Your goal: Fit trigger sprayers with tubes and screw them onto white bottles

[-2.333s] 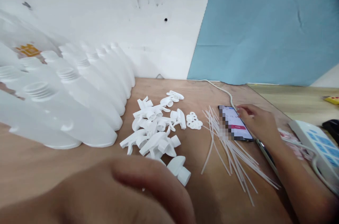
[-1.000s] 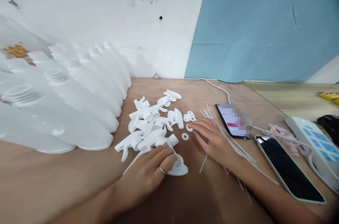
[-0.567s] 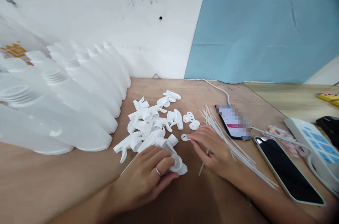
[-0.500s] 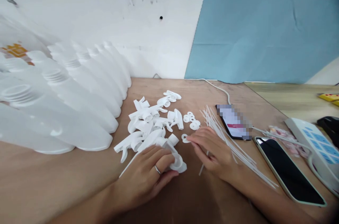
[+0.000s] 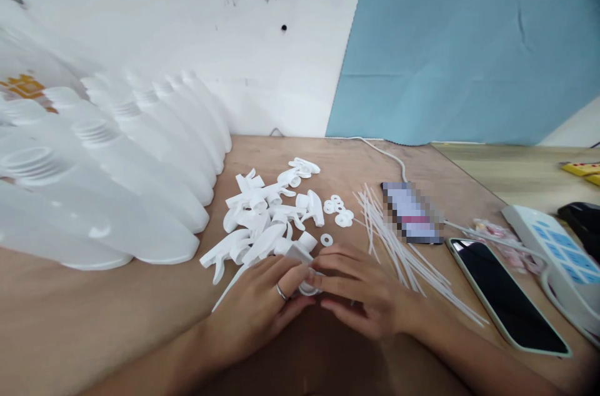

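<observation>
My left hand (image 5: 269, 296), with a ring on one finger, is closed around a white spray head (image 5: 310, 285) near the front of the table. My right hand (image 5: 363, 287) meets it from the right, its fingertips at the round collar; whatever they pinch is too small to make out. Behind my left hand lies a pile of white spray heads (image 5: 257, 202). One white washer (image 5: 327, 240) lies just beyond my right hand, with several more washers (image 5: 344, 218) farther back. Thin white tubes (image 5: 398, 252) are spread to the right of my right hand.
Rows of white bottles (image 5: 154, 165) stand at the left. On the right are a phone with a lit screen (image 5: 412, 215), a dark-screened phone (image 5: 509, 296), a power strip (image 5: 553, 252), small pink packets (image 5: 499, 240) and a white cable (image 5: 387, 155).
My right hand has moved left from beside the single washer to the spray head in my left hand. A thin tube that was under my right hand is now mostly hidden.
</observation>
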Tool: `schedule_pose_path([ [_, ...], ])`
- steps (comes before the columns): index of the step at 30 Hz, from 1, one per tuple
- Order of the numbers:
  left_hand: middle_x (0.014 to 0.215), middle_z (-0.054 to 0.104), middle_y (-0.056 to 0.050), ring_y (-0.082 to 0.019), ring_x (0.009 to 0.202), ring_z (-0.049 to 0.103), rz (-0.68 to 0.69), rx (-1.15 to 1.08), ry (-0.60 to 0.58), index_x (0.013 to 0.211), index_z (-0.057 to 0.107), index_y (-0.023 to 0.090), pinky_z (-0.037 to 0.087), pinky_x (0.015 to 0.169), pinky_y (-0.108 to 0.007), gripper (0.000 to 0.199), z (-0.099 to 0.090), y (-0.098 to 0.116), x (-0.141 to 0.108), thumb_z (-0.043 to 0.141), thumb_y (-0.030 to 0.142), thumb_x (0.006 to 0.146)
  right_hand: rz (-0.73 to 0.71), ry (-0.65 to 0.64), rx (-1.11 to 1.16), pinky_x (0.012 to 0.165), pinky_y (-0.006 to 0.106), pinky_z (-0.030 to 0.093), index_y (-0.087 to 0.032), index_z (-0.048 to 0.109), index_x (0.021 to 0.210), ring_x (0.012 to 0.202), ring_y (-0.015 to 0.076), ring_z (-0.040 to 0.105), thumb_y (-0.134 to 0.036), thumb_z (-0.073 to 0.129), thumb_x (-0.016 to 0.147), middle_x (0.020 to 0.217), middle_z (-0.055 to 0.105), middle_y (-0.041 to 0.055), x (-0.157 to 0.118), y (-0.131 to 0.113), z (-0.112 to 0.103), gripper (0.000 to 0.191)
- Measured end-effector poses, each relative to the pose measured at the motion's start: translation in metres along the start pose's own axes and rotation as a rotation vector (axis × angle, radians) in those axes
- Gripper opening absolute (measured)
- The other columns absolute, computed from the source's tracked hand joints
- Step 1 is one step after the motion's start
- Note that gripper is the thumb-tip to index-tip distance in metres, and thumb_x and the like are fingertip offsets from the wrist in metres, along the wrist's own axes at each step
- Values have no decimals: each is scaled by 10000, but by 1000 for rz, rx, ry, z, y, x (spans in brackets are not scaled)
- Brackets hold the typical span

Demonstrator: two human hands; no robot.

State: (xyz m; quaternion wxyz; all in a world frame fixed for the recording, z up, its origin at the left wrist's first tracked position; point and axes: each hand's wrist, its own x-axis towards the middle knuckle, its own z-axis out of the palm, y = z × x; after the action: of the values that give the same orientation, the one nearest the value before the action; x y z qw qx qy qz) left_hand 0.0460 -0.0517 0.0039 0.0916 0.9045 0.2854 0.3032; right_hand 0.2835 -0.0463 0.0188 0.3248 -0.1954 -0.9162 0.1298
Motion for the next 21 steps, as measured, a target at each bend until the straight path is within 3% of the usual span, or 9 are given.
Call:
schedule_pose_path([
  [4,1054,675,-41,-192,896,646,5,23,10,1152,499,196,533,763,-321,201,-1,0,2,542,295,982,49,-8,-4,933,389,523,-162,561,1219,1048,208,608,-190,647,906,1138,669,116,-2,3,3,325],
  [9,1045,677,-46,-215,874,644,10,23,-38,1121,518,188,545,743,-358,219,-3,2,3,608,261,935,24,-102,-118,946,440,478,-173,579,1161,1050,235,581,-319,666,917,1132,674,100,-5,11,14,298],
  [13,1000,683,-40,-202,832,651,20,47,-6,1089,548,186,552,713,-342,165,-2,1,2,601,214,936,11,-97,-148,982,420,456,-162,579,1151,1038,209,582,-203,584,957,1098,679,89,-5,12,17,198],
  [21,876,678,-40,-177,740,652,140,90,70,1066,586,150,559,651,-305,134,-3,3,5,599,162,934,-26,-116,-146,841,343,515,-158,608,966,903,187,577,-153,522,978,951,667,78,2,11,13,87],
])
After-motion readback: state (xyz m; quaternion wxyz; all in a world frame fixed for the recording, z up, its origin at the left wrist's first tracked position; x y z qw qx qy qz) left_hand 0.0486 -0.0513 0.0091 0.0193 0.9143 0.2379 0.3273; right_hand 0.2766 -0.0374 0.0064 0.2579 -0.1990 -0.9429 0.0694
